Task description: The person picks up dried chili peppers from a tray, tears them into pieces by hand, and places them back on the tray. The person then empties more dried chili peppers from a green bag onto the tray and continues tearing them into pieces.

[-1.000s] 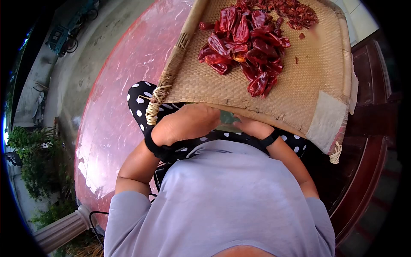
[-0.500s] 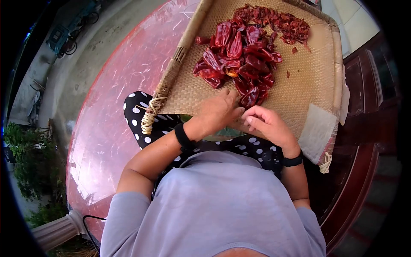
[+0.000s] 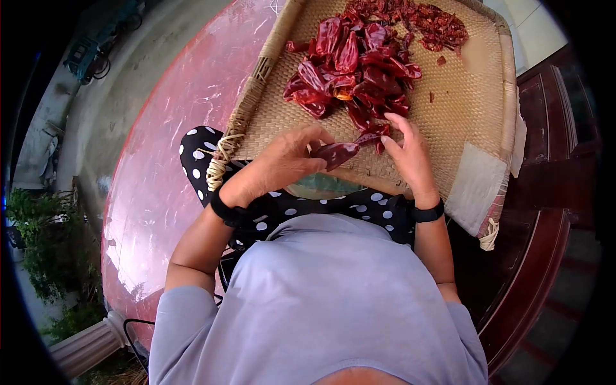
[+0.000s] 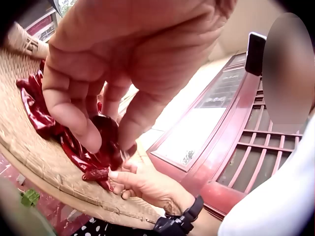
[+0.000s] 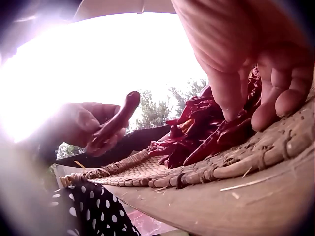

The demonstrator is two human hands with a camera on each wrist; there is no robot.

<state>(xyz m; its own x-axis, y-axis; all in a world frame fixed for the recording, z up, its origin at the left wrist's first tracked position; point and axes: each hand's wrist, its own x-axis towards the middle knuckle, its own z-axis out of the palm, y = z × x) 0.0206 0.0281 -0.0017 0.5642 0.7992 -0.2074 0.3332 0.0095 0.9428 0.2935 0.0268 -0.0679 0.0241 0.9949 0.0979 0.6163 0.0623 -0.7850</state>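
Note:
The left hand (image 3: 282,160) pinches a dark red dried pepper (image 3: 337,154) just over the near edge of the woven tray (image 3: 256,144); in the right wrist view that pepper (image 5: 118,120) points up from the left fingers. To its right, the right hand (image 3: 410,157) has thumb and fingers around another red pepper (image 3: 373,136) at the near side of the heap (image 3: 340,70). The left wrist view shows the right thumb against a wrinkled pepper end (image 4: 96,174), with the left hand (image 4: 128,54) large above.
Small torn red pieces (image 3: 443,29) lie at the tray's far side. A pale patch (image 3: 475,186) covers its right corner. Under the tray's near edge, a green-toned container (image 3: 324,186) sits between the polka-dot-clad legs. A red round table (image 3: 173,141) stands at left.
The hands, close together over the tray's near edge half a second ago, have moved apart. A pepper is now in the left hand, and the right hand is at another pepper.

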